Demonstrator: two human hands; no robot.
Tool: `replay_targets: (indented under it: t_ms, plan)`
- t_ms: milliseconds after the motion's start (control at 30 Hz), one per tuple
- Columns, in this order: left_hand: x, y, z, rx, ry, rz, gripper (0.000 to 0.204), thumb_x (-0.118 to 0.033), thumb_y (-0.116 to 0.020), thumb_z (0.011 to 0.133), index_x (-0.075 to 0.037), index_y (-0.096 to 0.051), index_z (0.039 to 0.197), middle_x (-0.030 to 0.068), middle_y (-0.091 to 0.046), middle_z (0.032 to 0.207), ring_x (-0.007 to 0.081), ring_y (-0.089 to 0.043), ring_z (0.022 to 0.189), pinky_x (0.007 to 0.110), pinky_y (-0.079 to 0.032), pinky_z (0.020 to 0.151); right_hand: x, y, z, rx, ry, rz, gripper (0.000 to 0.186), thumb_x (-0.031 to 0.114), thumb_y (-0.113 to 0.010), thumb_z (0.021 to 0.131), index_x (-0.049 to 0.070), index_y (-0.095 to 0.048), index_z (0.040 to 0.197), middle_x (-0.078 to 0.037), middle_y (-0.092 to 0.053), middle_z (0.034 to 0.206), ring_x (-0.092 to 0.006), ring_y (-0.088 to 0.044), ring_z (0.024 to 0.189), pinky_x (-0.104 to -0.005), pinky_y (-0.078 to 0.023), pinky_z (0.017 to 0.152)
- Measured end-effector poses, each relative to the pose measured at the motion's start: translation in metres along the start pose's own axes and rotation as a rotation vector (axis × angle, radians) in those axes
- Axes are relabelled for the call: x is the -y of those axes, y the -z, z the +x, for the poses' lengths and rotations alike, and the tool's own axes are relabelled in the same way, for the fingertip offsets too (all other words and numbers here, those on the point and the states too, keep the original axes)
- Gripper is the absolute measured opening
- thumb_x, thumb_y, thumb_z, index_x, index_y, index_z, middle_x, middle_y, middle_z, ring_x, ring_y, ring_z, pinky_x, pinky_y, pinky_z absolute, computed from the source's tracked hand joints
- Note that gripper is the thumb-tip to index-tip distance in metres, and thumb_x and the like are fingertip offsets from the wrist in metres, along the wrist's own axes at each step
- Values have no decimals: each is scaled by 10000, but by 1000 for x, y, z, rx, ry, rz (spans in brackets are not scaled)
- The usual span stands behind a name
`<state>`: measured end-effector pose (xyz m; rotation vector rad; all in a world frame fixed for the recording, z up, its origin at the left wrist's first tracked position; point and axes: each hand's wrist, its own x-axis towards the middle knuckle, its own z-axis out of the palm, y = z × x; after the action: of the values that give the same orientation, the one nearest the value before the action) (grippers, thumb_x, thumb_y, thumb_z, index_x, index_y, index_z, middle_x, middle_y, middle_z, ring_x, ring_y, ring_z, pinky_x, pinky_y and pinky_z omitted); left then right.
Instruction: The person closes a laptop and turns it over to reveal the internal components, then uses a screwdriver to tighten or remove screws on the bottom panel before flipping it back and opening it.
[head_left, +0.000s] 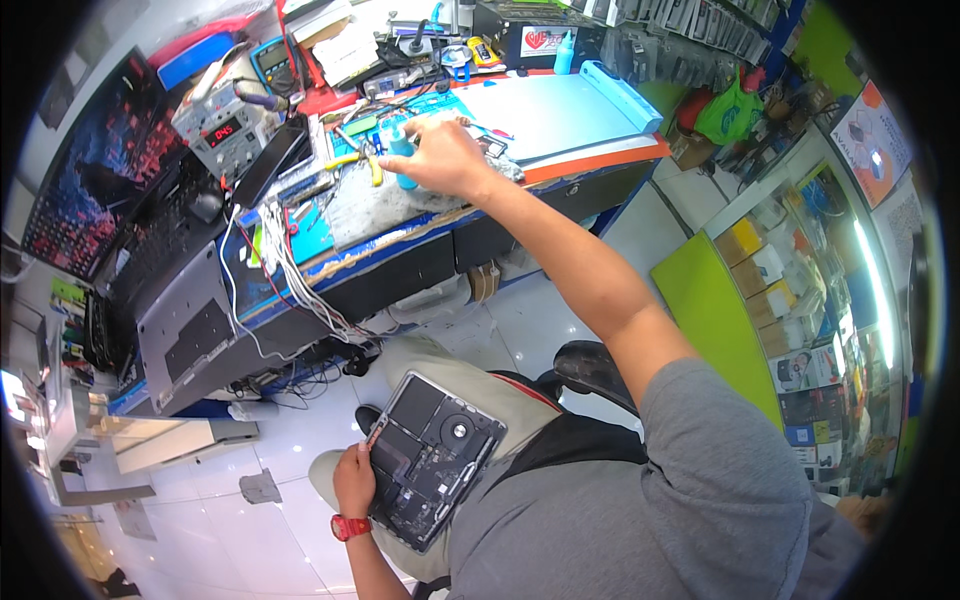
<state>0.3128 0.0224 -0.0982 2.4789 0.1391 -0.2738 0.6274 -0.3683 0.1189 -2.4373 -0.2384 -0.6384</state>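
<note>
Okay so, from where I stood, the opened laptop [425,462] was lying tilted across the person's lap, innards facing up with the fan and circuit board bare. I figured the thighs were doing table duty, since the workbench [600,161] looked pretty crammed: cables, tools, a power supply [225,125], the lot. Innards-up also made sense to me, as nothing exposed got pressed against the trousers.

The left hand [354,483], just past a red wristwatch [350,527], had the laptop by its left edge, fingers closed narrow on the rim. Probably to stop it sliding, with the other arm stretched so far off.

That right hand [445,157] was way out over the bench, thumb and index finger parted in a loose arch right by a teal bottle [403,181]. Honestly couldn't tell whether they were gripping it or just beside it. Yellow-handled pliers [376,172] lay close to the thumb, near the grey mat [400,212].
</note>
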Motion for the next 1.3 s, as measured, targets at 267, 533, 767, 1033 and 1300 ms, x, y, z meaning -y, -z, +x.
replay_targets:
  t_ms: [267, 533, 767, 1033, 1300]
  plan:
    - [4, 5, 7, 61, 138, -10, 481, -361, -465, 1140, 29, -726, 1036, 282, -727, 950, 482, -676, 887, 514, -510, 816, -67, 61, 43, -212, 42, 98, 418, 435, -794, 926, 25, -798, 1008, -213, -783, 901, -349, -776, 839, -433, -594, 770]
    - [-13, 2, 17, 63, 196, -8, 480, -372, -483, 1137, 25, -729, 1028, 265, -724, 910, 443, -679, 847, 484, -508, 787, -250, 132, 150, -288, -436, -447, 670, 615, -762, 886, 100, -756, 1313, -206, -788, 1189, -384, -740, 1177, -496, -567, 1017]
    - [-19, -5, 30, 83, 167, 5, 494, -379, -473, 1139, 26, -724, 1004, 273, -715, 918, 451, -674, 856, 487, -505, 790, -322, 125, 178, -176, -463, -539, 645, 623, -746, 917, 49, -772, 1211, -210, -783, 1192, -387, -743, 1160, -499, -570, 1016]
    - [-19, -4, 21, 32, 190, 3, 496, -372, -483, 1137, 41, -691, 958, 268, -685, 854, 439, -636, 787, 496, -486, 754, -256, 122, 121, -44, -452, -552, 545, 457, -686, 998, -27, -708, 1248, -274, -744, 1255, -401, -727, 1196, -493, -567, 1029]
    - [-18, -11, 21, -19, 144, -41, 517, -369, -491, 1135, 63, -654, 903, 264, -651, 804, 424, -598, 737, 496, -462, 729, -227, 105, 59, -63, -131, -794, 484, 193, -651, 1004, -34, -578, 1425, -273, -655, 1317, -469, -641, 1233, -562, -513, 1070]
